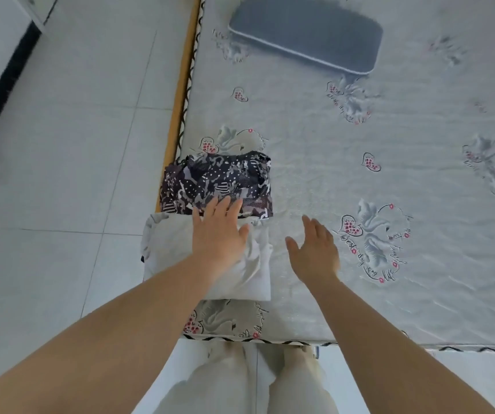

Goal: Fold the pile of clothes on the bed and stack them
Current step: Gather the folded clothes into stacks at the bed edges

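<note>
Head view: two folded garments sit at the near-left corner of the bed (359, 144), side by side and touching, not yet one stack. Pale grey folded piece (180, 249) is nearer the person, dark patterned folded piece (210, 180) just beyond it, both close to the bed's left edge

Left hand (217, 234) is flat, fingers straight and spread, palm over the pale piece with fingertips reaching the edge of the patterned one. Looks like pressing or smoothing, nothing gripped. Right hand (315, 249) is open too, fingers relaxed, over bare sheet just right of the pale piece, holding nothing; can't tell if it touches the sheet

No loose pile visible anywhere on the bed, so my read is folding is nearly done and stacking is what's left

Handling, judged: both pieces are light, soft, no stiffness, will sag and unfold if lifted by one edge. Best hold is both hands slid under opposite sides of the fold, lift flat, set down square on the other piece. The left edge overhangs the bed side slightly, so a push leftward could tip it to the floor (61, 144)

Writing: cursive script printed on the sheet beside the heart motifs, first word looks like "Best", rest not legible. No brand or label readable on the clothes. Blue-grey pillow (306, 34) at the far end, well apart
</note>
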